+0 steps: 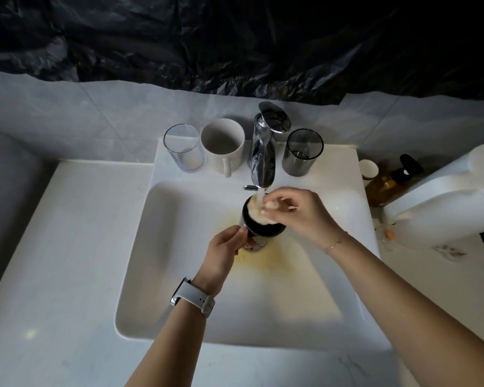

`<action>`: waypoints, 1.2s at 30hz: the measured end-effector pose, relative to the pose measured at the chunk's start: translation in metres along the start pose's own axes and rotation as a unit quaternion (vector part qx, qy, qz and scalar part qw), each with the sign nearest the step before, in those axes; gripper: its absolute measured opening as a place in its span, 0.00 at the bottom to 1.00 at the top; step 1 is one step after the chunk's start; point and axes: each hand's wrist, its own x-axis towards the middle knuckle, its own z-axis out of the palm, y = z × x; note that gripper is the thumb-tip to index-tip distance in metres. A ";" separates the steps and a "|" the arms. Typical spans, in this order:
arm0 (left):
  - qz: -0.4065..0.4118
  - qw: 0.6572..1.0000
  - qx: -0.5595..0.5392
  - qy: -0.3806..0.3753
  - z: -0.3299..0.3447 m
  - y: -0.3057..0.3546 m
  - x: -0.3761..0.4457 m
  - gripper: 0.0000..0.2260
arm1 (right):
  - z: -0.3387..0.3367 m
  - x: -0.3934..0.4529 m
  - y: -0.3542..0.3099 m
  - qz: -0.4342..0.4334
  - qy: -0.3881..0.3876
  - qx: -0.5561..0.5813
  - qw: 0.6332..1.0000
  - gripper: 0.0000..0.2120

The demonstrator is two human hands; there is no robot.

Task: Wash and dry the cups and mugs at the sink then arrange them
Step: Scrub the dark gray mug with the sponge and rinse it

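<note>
The left hand (pixel 229 244) is curled round the side of a dark mug (pixel 259 220), holding it tilted over the sink (pixel 179 275) under the tap (pixel 263 152). The right hand (pixel 296 210) has its fingertips bunched at the mug's mouth, seemingly rubbing the rim or inside; whether it pinches a sponge or only foam is blurred, so I cannot tell. Water runs from the tap straight into the mug, where pale suds show.

What could go wrong, as I judge it: the mug is wet and soapy, and the left hand holds it alone, so a hard push from the right hand could twist it loose and drop it into the sink. The stream striking the tilted rim could also splash over the tabletop (pixel 53 247).

Beyond the hands, on the ledge, stand three more vessels. Left of the tap, a clear glass (pixel 183 148) has a little pale residue at the bottom, and just beside it a white mug (pixel 222 143) looks empty. Right of the tap, a smoky glass (pixel 302 152) seems empty too. Farther right of the right hand stand a small white cup (pixel 368 169) and an amber pump bottle (pixel 389 182) holding amber liquid. The sink under the hands carries a yellowish stain.
</note>
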 end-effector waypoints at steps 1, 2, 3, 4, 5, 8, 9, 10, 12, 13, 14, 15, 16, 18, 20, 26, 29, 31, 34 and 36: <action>0.006 1.000 0.013 0.004 0.002 0.003 -0.001 0.16 | 0.003 0.004 -0.001 -0.027 -0.035 -0.106 0.993 0.05; 0.017 1.000 0.022 0.009 0.004 0.006 -0.002 0.16 | 0.007 0.008 -0.003 -0.048 -0.068 -0.207 0.975 0.03; 0.027 0.999 0.029 0.014 0.006 0.009 -0.003 0.16 | 0.012 0.012 -0.005 -0.062 -0.092 -0.285 0.952 0.04; 0.039 0.998 0.034 0.020 0.009 0.012 -0.004 0.16 | 0.019 0.016 -0.007 -0.059 -0.107 -0.335 0.934 0.05; 0.048 0.998 0.041 0.025 0.010 0.014 -0.005 0.15 | 0.024 0.018 -0.009 -0.048 -0.110 -0.356 0.927 0.05; 0.069 0.995 0.066 0.037 0.008 0.018 -0.007 0.15 | 0.033 0.022 -0.012 -0.005 -0.132 -0.346 0.929 0.04; 0.074 0.994 0.074 0.040 0.005 0.018 -0.007 0.16 | 0.032 0.024 -0.011 0.005 -0.163 -0.339 0.927 0.05; 0.075 0.993 0.082 0.039 0.003 0.017 -0.007 0.16 | 0.030 0.024 -0.012 0.011 -0.200 -0.337 0.920 0.08; 0.065 0.993 0.094 0.029 0.003 0.015 -0.010 0.17 | 0.025 0.026 -0.011 -0.008 -0.267 -0.376 0.887 0.09; 0.059 0.993 0.096 0.025 0.005 0.015 -0.012 0.17 | 0.025 0.026 -0.009 -0.026 -0.279 -0.406 0.870 0.07; 0.057 0.993 0.096 0.024 0.006 0.016 -0.013 0.16 | 0.026 0.025 -0.007 -0.042 -0.266 -0.426 0.864 0.06; 0.058 0.994 0.093 0.027 0.007 0.017 -0.012 0.15 | 0.028 0.024 -0.004 -0.052 -0.231 -0.426 0.873 0.06; 0.063 0.994 0.089 0.031 0.007 0.019 -0.010 0.15 | 0.031 0.022 -0.001 -0.050 -0.183 -0.394 0.899 0.05; 0.073 0.993 0.091 0.035 0.006 0.024 -0.008 0.15 | 0.038 0.019 -0.002 -0.029 -0.098 -0.305 0.947 0.04; 0.076 0.992 0.098 0.036 0.004 0.026 -0.009 0.15 | 0.045 0.020 0.000 0.005 -0.061 -0.249 0.967 0.10; 0.074 0.989 0.122 0.030 0.001 0.022 -0.016 0.14 | 0.026 0.007 -0.002 -0.063 -0.184 -0.374 0.907 0.08; 0.074 0.987 0.139 0.027 -0.003 0.023 -0.014 0.15 | 0.021 -0.015 0.017 -0.169 -0.036 -0.287 0.942 0.09; 0.072 0.985 0.152 0.028 -0.004 0.023 -0.012 0.16 | 0.020 -0.028 0.026 -0.173 0.073 -0.199 0.962 0.13; 0.068 0.984 0.164 0.031 0.002 0.025 -0.018 0.15 | 0.028 -0.040 0.030 -0.073 0.199 -0.016 0.977 0.13; 0.082 0.981 0.176 0.025 0.010 0.027 -0.023 0.15 | 0.041 -0.041 0.032 -0.021 0.256 0.029 0.966 0.10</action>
